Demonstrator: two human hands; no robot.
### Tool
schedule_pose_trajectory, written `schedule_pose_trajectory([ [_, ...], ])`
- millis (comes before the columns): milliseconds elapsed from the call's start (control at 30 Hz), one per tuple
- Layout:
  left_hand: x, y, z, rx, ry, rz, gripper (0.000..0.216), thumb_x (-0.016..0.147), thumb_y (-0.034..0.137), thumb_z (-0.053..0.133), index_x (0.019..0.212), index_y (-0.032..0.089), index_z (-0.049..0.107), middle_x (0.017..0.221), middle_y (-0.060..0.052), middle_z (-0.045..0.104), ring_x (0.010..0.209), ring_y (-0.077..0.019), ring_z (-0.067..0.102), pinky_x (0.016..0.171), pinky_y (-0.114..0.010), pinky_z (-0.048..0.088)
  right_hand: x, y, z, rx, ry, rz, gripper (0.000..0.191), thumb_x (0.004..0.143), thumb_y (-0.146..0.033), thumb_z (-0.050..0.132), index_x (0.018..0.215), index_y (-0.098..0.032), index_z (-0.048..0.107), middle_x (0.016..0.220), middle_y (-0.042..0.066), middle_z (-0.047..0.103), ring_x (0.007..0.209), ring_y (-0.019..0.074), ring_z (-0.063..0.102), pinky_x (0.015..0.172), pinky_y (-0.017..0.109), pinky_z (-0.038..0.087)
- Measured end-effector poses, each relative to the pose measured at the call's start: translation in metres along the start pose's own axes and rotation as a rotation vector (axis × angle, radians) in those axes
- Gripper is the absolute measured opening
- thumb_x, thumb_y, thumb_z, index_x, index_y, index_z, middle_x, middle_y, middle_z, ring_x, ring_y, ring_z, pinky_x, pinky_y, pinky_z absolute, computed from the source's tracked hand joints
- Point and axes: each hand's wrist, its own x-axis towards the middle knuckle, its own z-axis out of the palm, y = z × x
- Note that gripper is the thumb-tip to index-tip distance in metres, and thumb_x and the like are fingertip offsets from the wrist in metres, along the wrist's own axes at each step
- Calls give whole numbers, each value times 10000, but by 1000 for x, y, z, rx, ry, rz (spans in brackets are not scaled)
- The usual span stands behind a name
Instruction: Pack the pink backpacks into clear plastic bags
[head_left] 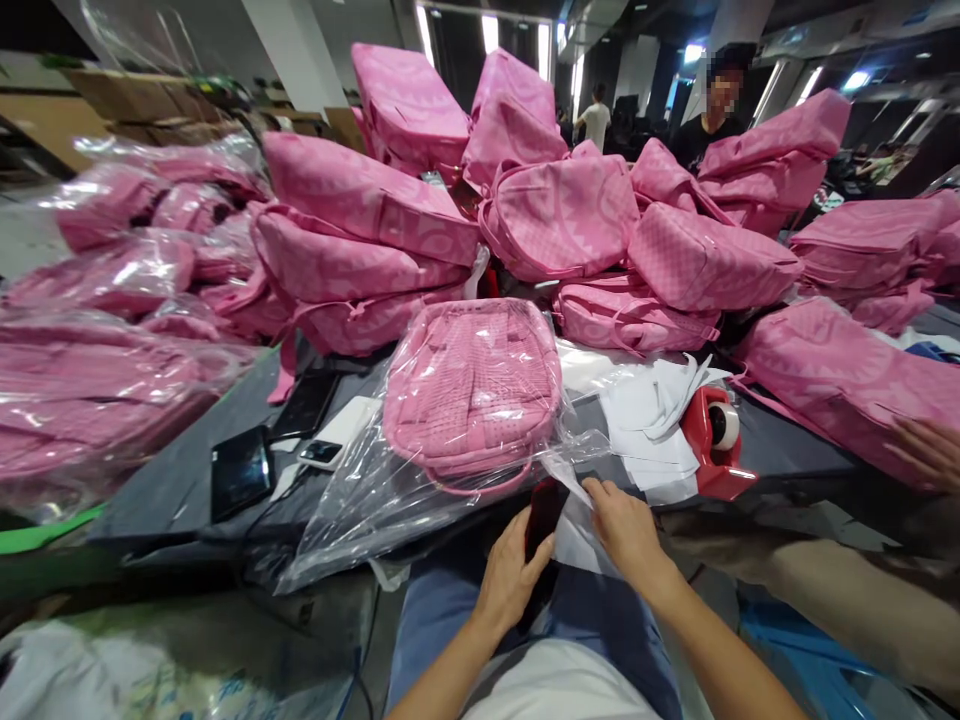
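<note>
Loose pink backpacks are heaped along the back of a dark counter, and plastic-wrapped pink backpacks are piled at the left. Nearer the person, a quilted pink backpack lies inside a clear plastic bag, whose loose film spills toward the counter's near edge. To its right lie white paper sheets and a red tape dispenser; to its left, a black tablet. A co-worker's hand rests on a backpack at the far right.

The left hand has its grip closed around a dark phone. The right hand has its grip pressed together on what seems to be the bag's edge.

Slick film could slip from that single pinch, and the bag's weight could drag it over the edge. The phone could also drop, since the left hand is holding it near the counter's edge.
</note>
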Motion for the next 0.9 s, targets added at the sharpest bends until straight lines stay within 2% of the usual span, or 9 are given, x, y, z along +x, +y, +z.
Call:
schedule_pose_trajectory([
  [100, 11, 5, -3, 19, 51, -36, 543, 915, 528, 405, 1101, 112, 700, 1083, -145, 723, 987, -281, 677, 934, -411, 490, -5, 5, 0, -42, 57, 96, 270, 996, -135, 502, 1230, -233, 594, 1011, 50, 735, 898, 198, 732, 562, 267, 312],
  [167, 15, 12, -10, 68, 71, -40, 513, 889, 537, 390, 864, 131, 703, 844, -115, 709, 779, -255, 652, 785, -374, 477, -9, 10, 2, -75, 159, 131, 132, 967, -174, 592, 1084, -213, 640, 930, 47, 737, 851, 196, 733, 536, 267, 280],
  [300, 18, 36, -27, -38, 61, -101, 481, 846, 557, 432, 758, 145, 663, 720, -54, 633, 647, -184, 558, 644, -293, 413, -16, 12, 20, -88, 425, 18, 17, 909, -176, 671, 898, -184, 660, 808, 39, 712, 749, 175, 716, 540, 263, 303],
  [400, 20, 49, -23, -78, 9, -144, 500, 799, 572, 438, 783, 131, 673, 644, -34, 569, 553, -164, 495, 541, -273, 375, -20, 1, 44, -54, 441, -93, 152, 935, -173, 620, 1075, -183, 678, 802, 33, 719, 653, 159, 704, 507, 268, 303],
  [533, 15, 47, 6, -165, -58, -170, 545, 820, 624, 432, 856, 127, 651, 590, -18, 549, 465, -168, 491, 462, -271, 367, -25, -14, 70, -40, 287, -146, 467, 940, -125, 579, 1404, -175, 553, 842, 53, 734, 637, 179, 707, 495, 270, 372],
  [600, 9, 42, 17, -248, -49, -197, 553, 842, 639, 427, 902, 129, 632, 591, -11, 556, 477, -175, 515, 482, -280, 415, -30, -17, 76, -28, 262, -156, 467, 954, -119, 545, 1416, -183, 559, 865, 74, 725, 678, 195, 709, 531, 272, 442],
  [700, 3, 40, 22, -326, -51, -138, 486, 886, 561, 436, 972, 131, 646, 804, -54, 659, 709, -189, 604, 691, -296, 510, -36, -15, 81, 60, 390, -163, 425, 944, -216, 588, 1368, -202, 608, 1035, 134, 702, 912, 259, 703, 722, 339, 569],
  [800, 3, 44, 21, -368, -108, -63, 395, 901, 429, 417, 1012, 135, 657, 977, -74, 677, 866, -194, 599, 837, -302, 500, -36, -11, 90, 193, 509, -205, 647, 825, -282, 702, 1438, -161, 536, 1368, 204, 584, 1209, 329, 607, 941, 438, 576],
  [900, 7, 44, 20, -385, -238, 1, 354, 841, 292, 410, 1058, 137, 643, 1004, -70, 674, 892, -195, 595, 898, -319, 499, -28, -5, 105, 169, 493, -149, 739, 786, -110, 619, 1508, -153, 465, 1516, 214, 473, 1199, 308, 640, 845, 368, 619],
])
